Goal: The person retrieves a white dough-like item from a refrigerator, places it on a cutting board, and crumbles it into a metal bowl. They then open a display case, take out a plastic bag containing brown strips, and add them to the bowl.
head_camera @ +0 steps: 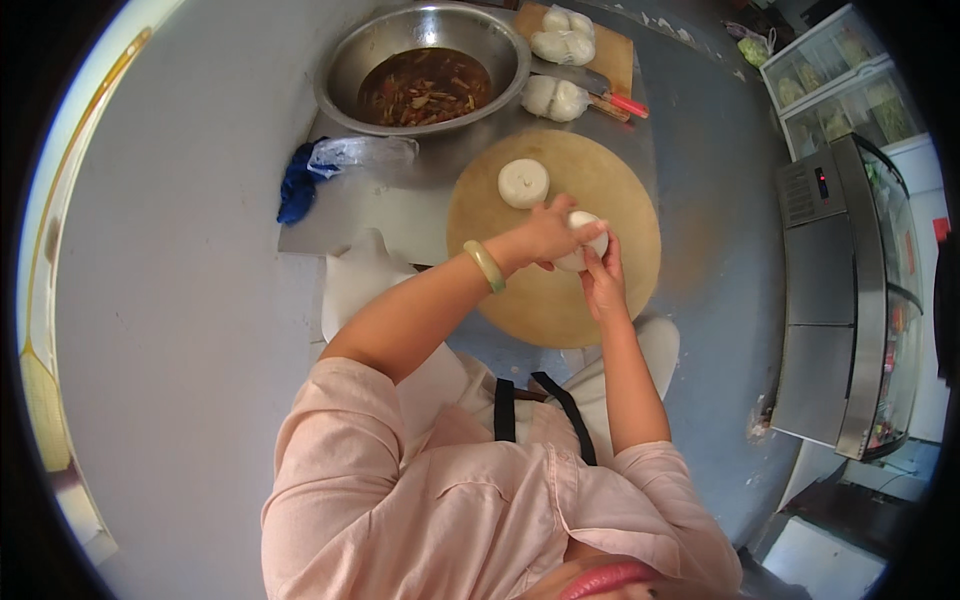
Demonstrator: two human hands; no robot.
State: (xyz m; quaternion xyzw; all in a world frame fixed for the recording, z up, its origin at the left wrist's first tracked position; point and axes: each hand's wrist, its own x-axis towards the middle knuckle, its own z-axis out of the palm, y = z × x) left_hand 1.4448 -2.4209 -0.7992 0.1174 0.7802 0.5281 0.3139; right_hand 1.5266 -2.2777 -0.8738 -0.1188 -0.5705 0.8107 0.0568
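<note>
Above a round wooden chopping board (517, 300), both hands hold one round white vegetable (583, 219), which looks peeled. My left hand (553, 231) reaches across its top and near side, with a pale green bangle (485, 266) further up the arm. Fingers and thumb of my right hand (606, 277) support it from the right and below. The hands cover much of it, and I cannot tell whether it touches the board. Lying on the board beyond my left hand is a second white vegetable (523, 184), flat and round, with a small mark at its centre.
A large steel basin (330, 90) holds brown liquid with cut pieces (424, 90). Near it lie clear plastic (364, 155) and a blue cloth (298, 187). Bagged white vegetables (555, 99) lie by a red-handled knife (628, 105) and rectangular board (616, 52). A display fridge (821, 300) stands right.
</note>
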